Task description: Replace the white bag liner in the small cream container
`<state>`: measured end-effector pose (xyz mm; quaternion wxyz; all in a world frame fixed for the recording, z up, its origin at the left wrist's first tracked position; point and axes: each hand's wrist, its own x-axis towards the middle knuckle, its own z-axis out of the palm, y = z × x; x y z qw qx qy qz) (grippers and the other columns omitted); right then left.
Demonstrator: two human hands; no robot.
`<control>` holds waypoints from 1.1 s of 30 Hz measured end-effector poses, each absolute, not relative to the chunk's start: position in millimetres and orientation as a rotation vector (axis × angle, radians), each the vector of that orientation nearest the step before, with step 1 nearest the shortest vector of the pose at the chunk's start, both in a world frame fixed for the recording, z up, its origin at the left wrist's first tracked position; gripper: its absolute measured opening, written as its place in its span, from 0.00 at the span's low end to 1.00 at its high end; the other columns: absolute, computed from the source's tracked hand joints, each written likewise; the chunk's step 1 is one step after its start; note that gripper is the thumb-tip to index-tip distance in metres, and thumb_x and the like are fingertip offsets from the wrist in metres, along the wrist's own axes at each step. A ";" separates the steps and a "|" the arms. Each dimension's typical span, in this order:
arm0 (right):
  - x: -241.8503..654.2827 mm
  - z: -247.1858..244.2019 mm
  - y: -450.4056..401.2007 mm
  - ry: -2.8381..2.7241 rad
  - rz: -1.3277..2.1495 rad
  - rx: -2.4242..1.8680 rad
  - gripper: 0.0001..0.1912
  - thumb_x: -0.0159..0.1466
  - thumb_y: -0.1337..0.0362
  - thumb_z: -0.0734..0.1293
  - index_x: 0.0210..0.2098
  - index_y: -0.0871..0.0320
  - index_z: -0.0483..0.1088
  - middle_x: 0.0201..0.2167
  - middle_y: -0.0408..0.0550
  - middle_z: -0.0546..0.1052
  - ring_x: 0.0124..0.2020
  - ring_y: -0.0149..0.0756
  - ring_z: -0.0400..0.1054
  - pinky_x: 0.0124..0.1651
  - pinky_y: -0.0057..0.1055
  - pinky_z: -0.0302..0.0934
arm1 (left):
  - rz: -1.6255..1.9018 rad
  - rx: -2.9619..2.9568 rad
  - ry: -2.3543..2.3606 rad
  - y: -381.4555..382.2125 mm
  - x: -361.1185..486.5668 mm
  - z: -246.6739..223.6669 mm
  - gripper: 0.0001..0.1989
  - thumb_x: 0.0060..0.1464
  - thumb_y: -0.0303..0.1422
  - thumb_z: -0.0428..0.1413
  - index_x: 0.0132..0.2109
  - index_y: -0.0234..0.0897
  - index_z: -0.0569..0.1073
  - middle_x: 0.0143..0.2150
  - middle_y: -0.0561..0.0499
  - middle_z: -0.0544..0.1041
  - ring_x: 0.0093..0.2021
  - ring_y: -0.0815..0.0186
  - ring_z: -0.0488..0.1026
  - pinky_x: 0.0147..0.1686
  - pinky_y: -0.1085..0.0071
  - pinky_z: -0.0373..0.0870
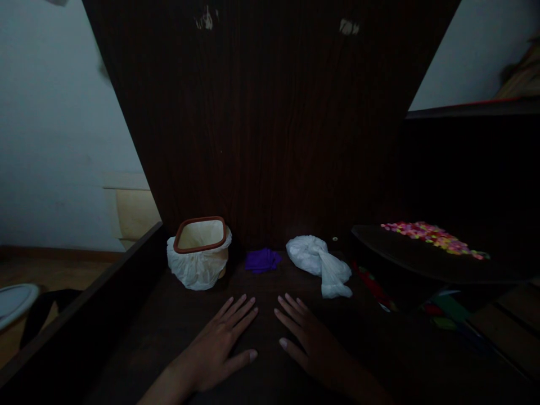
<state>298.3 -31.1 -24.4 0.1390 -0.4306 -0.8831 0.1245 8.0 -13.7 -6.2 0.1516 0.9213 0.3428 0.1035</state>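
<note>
My left hand (223, 343) lies palm down on the dark wooden surface (265, 388), fingers stretched out and nothing in it. Beside it, my right hand (306, 334) rests the same way, fingers apart. Beyond the left hand stands a small bin (200, 247) with a brown rim, lined with a white plastic bag. A folded purple cloth (262, 260) lies flat past the gap between my hands. To its right is a white plastic bag (310, 256), bunched and twisted at one end; what it holds is hidden. Neither hand touches these things.
A tall dark wooden panel (261, 124) rises behind the objects. At the left runs a raised board (105, 292). On a dark curved shelf (379, 253) at the right lies a heap of small colourful pieces (436, 236). Red and green items sit below it in shadow.
</note>
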 end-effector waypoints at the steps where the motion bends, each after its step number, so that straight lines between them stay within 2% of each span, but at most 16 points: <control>1: 297.4 -22.0 -29.7 -2.547 0.364 -1.256 0.28 0.73 0.56 0.61 0.69 0.57 0.60 0.72 0.54 0.57 0.73 0.51 0.48 0.71 0.57 0.51 | 0.310 2.644 0.980 -13.7 8.0 -6.2 0.35 0.68 0.48 0.50 0.74 0.48 0.47 0.76 0.46 0.51 0.75 0.49 0.48 0.70 0.42 0.52; 5: 283.5 -4.6 -15.5 -2.434 0.343 -1.242 0.21 0.70 0.61 0.64 0.60 0.59 0.72 0.66 0.58 0.69 0.67 0.52 0.61 0.67 0.57 0.58 | 0.329 2.629 0.967 -14.5 8.4 -4.6 0.34 0.68 0.48 0.51 0.74 0.46 0.49 0.75 0.44 0.52 0.75 0.48 0.49 0.70 0.40 0.52; 9: 248.7 29.8 9.4 -2.316 0.323 -1.045 0.18 0.68 0.66 0.65 0.56 0.59 0.74 0.61 0.58 0.74 0.63 0.48 0.67 0.65 0.52 0.62 | 0.386 2.642 0.956 -14.7 8.5 -4.8 0.35 0.67 0.48 0.52 0.74 0.46 0.49 0.74 0.43 0.55 0.74 0.47 0.51 0.70 0.41 0.53; 13: 204.1 73.3 32.7 -2.287 0.301 -0.874 0.19 0.68 0.66 0.64 0.57 0.61 0.73 0.62 0.57 0.72 0.62 0.45 0.67 0.68 0.48 0.58 | 0.397 2.656 0.960 -14.0 8.4 -6.0 0.34 0.67 0.48 0.53 0.73 0.43 0.53 0.73 0.43 0.58 0.74 0.47 0.53 0.70 0.41 0.53; 16: 173.9 97.3 46.3 -2.242 0.354 -0.814 0.20 0.68 0.66 0.65 0.59 0.57 0.71 0.63 0.53 0.71 0.59 0.40 0.70 0.62 0.39 0.64 | 0.383 2.655 0.968 -14.1 8.7 -5.5 0.34 0.66 0.48 0.53 0.73 0.43 0.56 0.73 0.43 0.59 0.73 0.47 0.54 0.70 0.41 0.53; 19: 150.6 106.9 58.0 -2.240 0.303 -0.885 0.20 0.69 0.63 0.65 0.60 0.57 0.69 0.64 0.52 0.69 0.56 0.41 0.72 0.59 0.38 0.66 | 0.372 2.663 0.976 -15.1 9.5 -3.9 0.33 0.66 0.46 0.54 0.72 0.41 0.58 0.72 0.42 0.61 0.73 0.48 0.56 0.69 0.42 0.56; 21: 139.7 106.8 64.7 -2.253 0.253 -0.951 0.19 0.70 0.62 0.64 0.59 0.58 0.70 0.62 0.52 0.72 0.55 0.42 0.72 0.58 0.38 0.66 | 0.426 2.675 1.012 -15.6 9.7 -1.6 0.29 0.66 0.43 0.54 0.70 0.40 0.62 0.70 0.42 0.66 0.70 0.49 0.62 0.67 0.45 0.61; 24: 130.7 103.1 72.1 -2.262 0.231 -1.017 0.14 0.72 0.62 0.62 0.53 0.58 0.74 0.54 0.50 0.78 0.53 0.41 0.73 0.55 0.36 0.66 | 0.702 2.701 1.066 -14.5 7.4 4.2 0.22 0.66 0.38 0.53 0.64 0.39 0.70 0.60 0.41 0.77 0.59 0.52 0.74 0.60 0.52 0.72; 26: 129.3 101.2 74.6 -2.256 0.227 -1.036 0.13 0.73 0.63 0.62 0.50 0.58 0.76 0.50 0.51 0.80 0.51 0.41 0.74 0.53 0.35 0.66 | 0.982 2.714 1.065 -11.9 3.1 8.6 0.18 0.66 0.34 0.51 0.60 0.38 0.72 0.53 0.42 0.80 0.52 0.55 0.78 0.54 0.57 0.75; 29: 132.4 100.8 74.3 -2.255 0.216 -1.034 0.11 0.72 0.65 0.63 0.48 0.58 0.76 0.48 0.51 0.80 0.49 0.41 0.75 0.50 0.34 0.66 | 1.409 2.692 1.127 -6.6 -7.0 13.8 0.15 0.65 0.29 0.52 0.58 0.39 0.71 0.47 0.44 0.80 0.47 0.57 0.78 0.48 0.60 0.76; 33: 143.1 102.1 63.7 -2.275 0.205 -1.007 0.09 0.70 0.66 0.65 0.46 0.58 0.77 0.46 0.49 0.80 0.47 0.40 0.75 0.48 0.32 0.65 | 1.859 2.613 1.349 -1.8 -19.1 19.3 0.20 0.62 0.28 0.56 0.60 0.43 0.66 0.48 0.45 0.75 0.47 0.56 0.75 0.47 0.58 0.75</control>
